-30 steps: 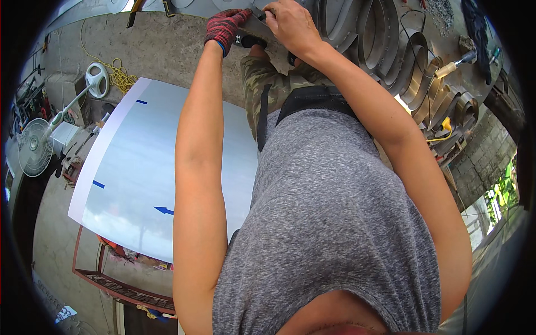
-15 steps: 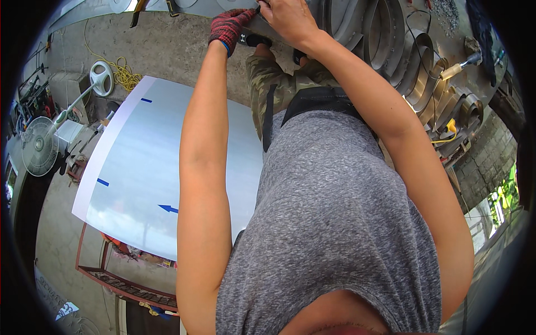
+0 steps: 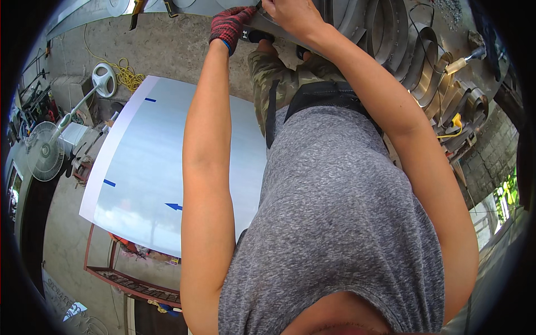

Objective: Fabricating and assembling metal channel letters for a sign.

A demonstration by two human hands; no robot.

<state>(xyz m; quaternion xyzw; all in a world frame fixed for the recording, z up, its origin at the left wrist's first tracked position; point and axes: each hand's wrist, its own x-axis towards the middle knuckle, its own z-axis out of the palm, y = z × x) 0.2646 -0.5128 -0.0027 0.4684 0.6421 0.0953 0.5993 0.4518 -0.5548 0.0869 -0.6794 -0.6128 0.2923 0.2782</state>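
At the top edge of the view, my left hand [image 3: 231, 27] wears a red and black knit glove with a blue cuff. Its fingers are closed around a small dark thing [image 3: 258, 5], which is too cut off to name. Close beside it on the right is my bare right hand [image 3: 295, 17], fingers curled in and partly beyond the frame; what they pinch is hidden. Both hands are over the edge of a grey metal work surface [image 3: 195, 11]. Bent sheet-metal strips [image 3: 385, 33] stand on edge just right of my right hand.
A large pale sheet [image 3: 145, 162] with blue marks lies left of my body on a reddish metal frame [image 3: 134, 286]. Farther left are a white fan [image 3: 46, 152] and a yellow cord [image 3: 127, 78]. A wooden-handled tool [image 3: 456, 66] rests among the strips.
The whole view has shifted slightly, with the sheet and fan now a little farther right. My right hand sits slightly higher and farther right; both hands stay closed.
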